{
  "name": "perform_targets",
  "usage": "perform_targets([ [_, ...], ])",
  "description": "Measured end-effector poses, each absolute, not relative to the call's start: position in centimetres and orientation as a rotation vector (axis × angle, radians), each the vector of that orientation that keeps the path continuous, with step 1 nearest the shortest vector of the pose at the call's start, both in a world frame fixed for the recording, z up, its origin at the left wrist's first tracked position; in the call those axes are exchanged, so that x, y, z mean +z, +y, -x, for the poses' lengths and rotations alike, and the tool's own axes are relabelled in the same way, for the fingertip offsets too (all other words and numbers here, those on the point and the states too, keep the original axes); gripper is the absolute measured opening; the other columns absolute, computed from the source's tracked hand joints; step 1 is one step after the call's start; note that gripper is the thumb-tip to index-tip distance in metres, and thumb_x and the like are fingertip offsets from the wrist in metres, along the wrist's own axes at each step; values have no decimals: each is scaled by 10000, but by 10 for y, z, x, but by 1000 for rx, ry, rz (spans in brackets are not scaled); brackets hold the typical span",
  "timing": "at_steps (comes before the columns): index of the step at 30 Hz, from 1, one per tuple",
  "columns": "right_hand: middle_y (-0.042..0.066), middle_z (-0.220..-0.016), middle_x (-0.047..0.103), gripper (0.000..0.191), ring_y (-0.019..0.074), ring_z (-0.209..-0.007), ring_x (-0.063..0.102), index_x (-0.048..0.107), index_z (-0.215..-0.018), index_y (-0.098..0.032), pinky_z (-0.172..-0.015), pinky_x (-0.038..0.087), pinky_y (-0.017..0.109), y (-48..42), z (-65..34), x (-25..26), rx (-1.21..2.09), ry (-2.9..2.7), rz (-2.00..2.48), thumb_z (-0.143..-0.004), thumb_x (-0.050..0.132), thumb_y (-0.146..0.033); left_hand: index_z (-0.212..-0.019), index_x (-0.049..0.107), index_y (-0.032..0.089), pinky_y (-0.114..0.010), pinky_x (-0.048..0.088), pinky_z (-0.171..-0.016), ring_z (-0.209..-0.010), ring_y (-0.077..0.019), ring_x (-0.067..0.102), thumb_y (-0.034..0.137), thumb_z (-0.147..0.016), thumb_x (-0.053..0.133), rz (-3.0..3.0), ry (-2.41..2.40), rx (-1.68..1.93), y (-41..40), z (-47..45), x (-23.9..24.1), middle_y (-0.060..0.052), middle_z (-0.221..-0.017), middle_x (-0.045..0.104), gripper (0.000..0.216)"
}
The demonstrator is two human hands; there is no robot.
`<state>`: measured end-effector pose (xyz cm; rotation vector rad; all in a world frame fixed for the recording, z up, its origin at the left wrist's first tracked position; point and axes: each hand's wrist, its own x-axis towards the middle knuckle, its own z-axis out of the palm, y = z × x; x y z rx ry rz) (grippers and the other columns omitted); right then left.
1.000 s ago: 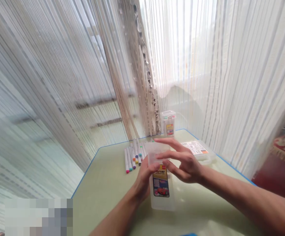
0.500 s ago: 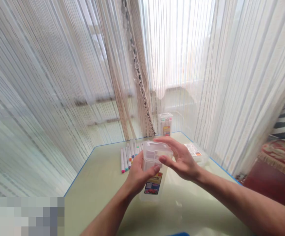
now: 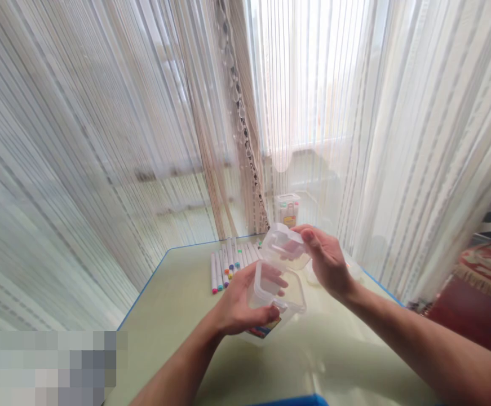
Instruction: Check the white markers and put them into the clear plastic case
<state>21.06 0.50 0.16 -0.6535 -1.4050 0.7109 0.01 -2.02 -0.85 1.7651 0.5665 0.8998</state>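
Looking down on a pale green table with a blue edge, ringed by sheer striped curtains glowing with daylight. Gripping a clear plastic marker case in the left hand, fingers curled round its wall and thumb hooked at the rim, low above the table at the middle of the view, mouth tilted up and seemingly empty. Pinching the lid in the right hand, just above the case at about one o'clock. Not telling whether a hinge joins the two.

Judging the case as light, thin-walled, stiff yet slightly springy, smooth and liable to slip. Probably best gripping across the two broad walls near the rim, squeezing gently.

Seeing only a sliver of the colourful label below the left hand, its writing hidden. Noting loose markers lying in a row at eleven o'clock from the case, and a second case standing upright at twelve o'clock by the curtains, its yellow label too small for reading.
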Motion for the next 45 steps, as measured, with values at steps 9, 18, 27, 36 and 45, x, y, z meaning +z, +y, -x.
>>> perform_targets([
  [9, 44, -575, 661, 303, 157, -442, 574, 706, -852, -128, -404, 483, 261, 16, -205, 3, 1362, -883, 784, -880, 685, -429, -1214, 594, 165, -335, 461, -850, -1033, -289, 621, 528, -647, 840, -1554, 527, 1112, -4, 4, -14, -113, -1095, 668, 716],
  [18, 80, -760, 713, 186, 112, -496, 556, 719, -858, -120, -411, 469, 201, 4, -192, 4, 1446, -754, 779, -911, 654, -286, -1211, 640, 210, -312, 496, -848, -992, -217, 643, 559, -842, 683, -1332, 758, 1525, 11, 8, -21, -103, -1141, 668, 509],
  [27, 81, -973, 749, 428, 121, -695, 616, 674, -1162, -191, -512, 489, 160, -9, -181, -7, 1497, -796, 765, -788, 808, -348, -1018, 631, 212, -163, 305, -378, -432, -57, 357, 562, -840, 669, -1046, 928, 1719, 17, 4, -20, 77, -603, 455, 394],
  [36, 52, -1005, 681, 342, 144, -605, 642, 603, -1062, -205, -544, 540, 291, -9, -182, -27, 1214, -1307, 684, -829, 763, -399, -1000, 715, 146, -237, 488, -573, -728, -157, 633, 589, -839, 644, -1070, 750, 1754, 13, 6, -15, -73, -889, 707, 477],
  [45, 3, -621, 540, 220, 130, -538, 482, 582, -779, -179, -517, 386, 264, -6, -188, -40, 514, -2010, 676, -946, 562, -320, -977, 760, 210, -289, 519, -624, -720, -186, 655, 508, -926, 598, -1653, 997, 1714, 8, 8, -16, -42, -771, 693, 343],
])
